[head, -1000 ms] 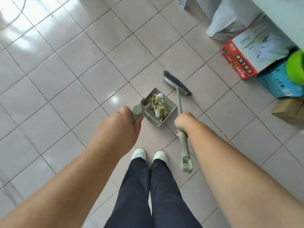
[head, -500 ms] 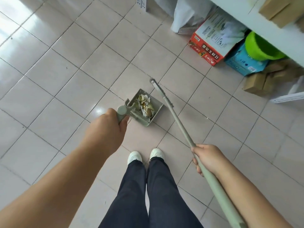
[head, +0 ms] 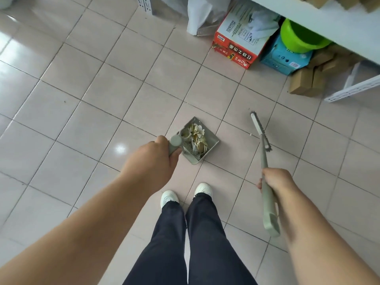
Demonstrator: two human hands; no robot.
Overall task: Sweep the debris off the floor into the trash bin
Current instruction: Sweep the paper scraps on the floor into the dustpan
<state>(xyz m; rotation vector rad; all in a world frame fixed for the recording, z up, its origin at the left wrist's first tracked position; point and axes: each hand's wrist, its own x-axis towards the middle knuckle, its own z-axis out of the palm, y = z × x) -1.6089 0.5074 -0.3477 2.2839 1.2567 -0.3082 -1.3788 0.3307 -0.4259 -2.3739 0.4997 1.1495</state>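
Observation:
A grey-green dustpan [head: 211,140] hangs above the tiled floor, holding a pile of yellowish paper scraps [head: 195,136]. My left hand [head: 152,161] grips its upright handle. My right hand [head: 277,182] is closed around the handle of a matching grey-green broom [head: 260,132], whose head points away from me, to the right of the dustpan and apart from it. A tiny white scrap [head: 250,134] lies on the floor beside the broom head. No trash bin is clearly visible.
Along the far right wall stand a red and white box [head: 236,48], a blue box [head: 283,58], a green bowl [head: 298,38], brown cartons [head: 308,79] and a white shelf [head: 329,17]. A white bag [head: 199,15] leans at the back. My feet [head: 185,195] are below the dustpan.
The broom has swung to the right, away from the dustpan, and my right hand now holds it nearer the handle's end. The dustpan stays in my left hand. The view shifted.

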